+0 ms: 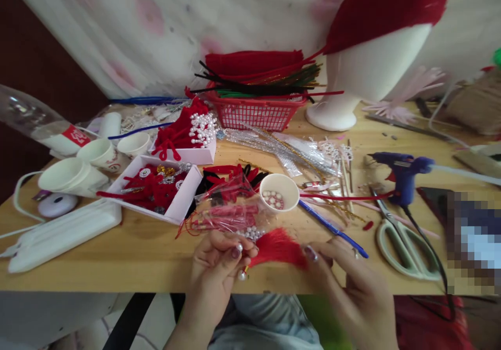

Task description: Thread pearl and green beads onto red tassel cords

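Note:
My left hand is closed, pinching the beaded head of a red tassel just above the front edge of the wooden table. A small pearl hangs under my fingers. My right hand pinches the tassel's loose red threads at the other end. A paper cup holding pearl beads lies right behind my hands. Beside it lies a clear bag of red pieces.
White boxes of red ornaments and pearl pieces sit to the left by stacked paper cups. A red basket of pipe cleaners, a foam head, a blue glue gun and scissors are to the right.

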Demonstrator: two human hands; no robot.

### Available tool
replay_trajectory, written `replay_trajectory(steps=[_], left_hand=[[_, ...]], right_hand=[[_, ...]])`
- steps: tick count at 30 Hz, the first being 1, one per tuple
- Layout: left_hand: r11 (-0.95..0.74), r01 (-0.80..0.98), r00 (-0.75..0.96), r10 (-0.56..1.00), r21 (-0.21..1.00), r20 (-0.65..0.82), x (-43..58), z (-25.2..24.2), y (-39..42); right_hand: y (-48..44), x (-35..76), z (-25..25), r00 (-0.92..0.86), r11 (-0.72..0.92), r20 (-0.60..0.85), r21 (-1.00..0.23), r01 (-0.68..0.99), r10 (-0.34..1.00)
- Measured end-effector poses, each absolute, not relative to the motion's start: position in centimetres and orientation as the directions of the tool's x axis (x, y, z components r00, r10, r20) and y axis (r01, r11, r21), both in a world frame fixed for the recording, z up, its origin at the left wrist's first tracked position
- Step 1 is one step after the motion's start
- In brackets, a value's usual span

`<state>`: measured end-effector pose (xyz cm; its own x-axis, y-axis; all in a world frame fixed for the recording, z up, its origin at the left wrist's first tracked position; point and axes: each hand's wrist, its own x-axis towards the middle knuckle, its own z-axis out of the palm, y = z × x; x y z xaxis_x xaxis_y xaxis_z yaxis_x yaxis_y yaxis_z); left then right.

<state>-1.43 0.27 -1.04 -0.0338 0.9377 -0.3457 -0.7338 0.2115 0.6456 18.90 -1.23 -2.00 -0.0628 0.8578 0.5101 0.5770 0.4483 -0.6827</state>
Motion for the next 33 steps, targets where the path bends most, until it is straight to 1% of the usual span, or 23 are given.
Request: replay_trajectory(steps=[2,4,8,10,11,12,13,14,16,17,19,20,22,23,24,26,28,31,33], left_hand=[[0.182,-0.720,-0.050,0.949,0.670,-0.311,-1.6,-0.5,0.6],[0.156,-0.711,-0.057,0.959,0.685,-0.277,-2.0,0.2,1.1],[0.142,-0.657,0.039,0.987,0.740,-0.155,-2.6,2.0,2.6],[0.137,-0.604,0.082,0.991,0.785,-0.110,-2.5,3.0,3.2],[0.129,-0.570,0.095,0.991,0.811,-0.091,-2.3,3.5,3.5],[0.121,-0.529,0.115,0.991,0.840,-0.070,-2.0,3.9,3.7],[0.107,-0.481,0.136,0.990,0.870,-0.047,-1.7,4.3,3.8],[0.083,-0.426,0.151,0.988,0.901,-0.020,-1.4,4.6,3.9],[0.015,-0.297,0.196,0.979,0.955,0.045,-0.7,5.1,4.0],[-0.034,-0.226,0.224,0.971,0.974,0.086,-0.4,5.2,4.1],[-0.171,-0.087,0.255,0.948,0.981,0.188,0.1,5.4,4.2],[-0.250,-0.029,0.253,0.935,0.968,0.249,0.4,5.4,4.2],[-0.371,0.038,0.231,0.907,0.928,0.353,0.7,5.5,4.4],[-0.388,0.028,0.219,0.902,0.921,0.373,0.8,5.5,4.4],[-0.370,-0.013,0.212,0.907,0.929,0.364,0.9,5.5,4.5],[-0.253,-0.150,0.195,0.940,0.956,0.280,1.2,5.6,4.5],[-0.164,-0.299,0.112,0.972,0.940,0.205,1.4,5.7,4.3],[-0.204,-0.432,-0.074,0.979,0.878,0.191,1.6,5.8,3.9],[-0.242,-0.476,-0.135,0.970,0.846,0.202,1.7,5.7,3.8]], right_hand=[[-0.8,19.9,-2.8,0.008,0.411,0.565,-0.609,0.678,0.825],[0.0,20.6,-3.7,0.022,0.387,0.614,-0.525,0.758,0.789],[1.4,21.4,-4.4,-0.009,0.324,0.567,-0.458,0.828,0.824],[1.4,21.2,-4.0,0.035,0.298,0.594,-0.453,0.840,0.804],[1.2,20.9,-3.5,0.075,0.291,0.609,-0.479,0.828,0.789],[0.8,20.5,-2.8,0.119,0.299,0.616,-0.531,0.793,0.779],[0.4,19.9,-2.1,0.156,0.325,0.606,-0.606,0.726,0.780],[0.1,19.2,-1.4,0.176,0.365,0.577,-0.693,0.622,0.797],[-0.3,17.5,0.0,0.165,0.431,0.507,-0.832,0.349,0.846],[-0.3,16.7,0.5,0.132,0.449,0.479,-0.870,0.203,0.868],[0.3,15.3,1.2,0.074,0.474,0.469,-0.878,-0.066,0.880],[0.7,14.8,1.3,0.063,0.478,0.475,-0.863,-0.164,0.878],[1.5,14.4,1.3,0.045,0.470,0.475,-0.844,-0.257,0.879],[1.8,14.4,1.1,0.041,0.469,0.476,-0.842,-0.268,0.878],[2.0,14.5,1.0,0.040,0.468,0.475,-0.843,-0.264,0.879],[2.0,14.9,0.7,0.050,0.475,0.477,-0.849,-0.233,0.878],[1.5,15.5,0.5,0.065,0.484,0.480,-0.857,-0.178,0.875],[0.5,16.5,0.1,0.084,0.493,0.487,-0.868,-0.062,0.869],[0.0,17.1,-0.2,0.099,0.489,0.486,-0.873,-0.007,0.869]])
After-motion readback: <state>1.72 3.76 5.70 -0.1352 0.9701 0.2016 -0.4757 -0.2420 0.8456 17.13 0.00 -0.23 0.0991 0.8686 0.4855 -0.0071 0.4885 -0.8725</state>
